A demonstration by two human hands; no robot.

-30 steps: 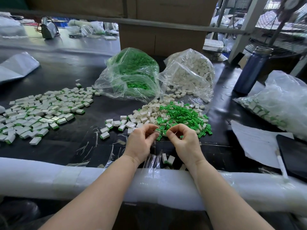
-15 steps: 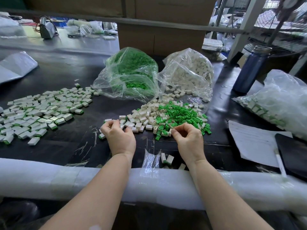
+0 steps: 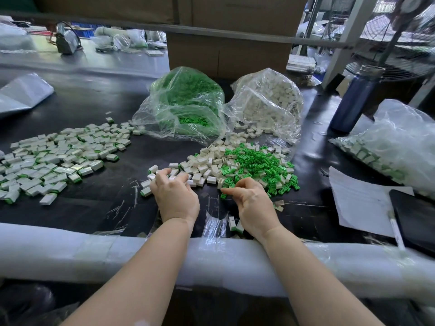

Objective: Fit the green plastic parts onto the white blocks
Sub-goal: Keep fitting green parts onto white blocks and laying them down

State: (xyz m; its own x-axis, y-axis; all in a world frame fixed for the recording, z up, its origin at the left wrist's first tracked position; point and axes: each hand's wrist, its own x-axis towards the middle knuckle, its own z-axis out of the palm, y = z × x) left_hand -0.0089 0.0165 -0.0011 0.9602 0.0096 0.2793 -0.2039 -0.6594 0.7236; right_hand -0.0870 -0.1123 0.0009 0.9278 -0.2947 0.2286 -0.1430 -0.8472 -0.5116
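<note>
On black table (image 3: 98, 208), left grip (image 3: 175, 196) touches white blocks (image 3: 202, 165); right grip (image 3: 255, 205) unclear.

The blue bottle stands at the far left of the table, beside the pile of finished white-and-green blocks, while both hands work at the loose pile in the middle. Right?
Not quite. The head view shows the blue bottle at the far right, apart from the finished blocks on the left. Both the left hand and right hand are at the loose pile in the middle.

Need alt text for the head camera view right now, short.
Two bare hands work at a mixed heap on a black table: the left hand reaches into loose white blocks, the right hand curls beside green plastic parts. Finished pieces lie left.
</note>
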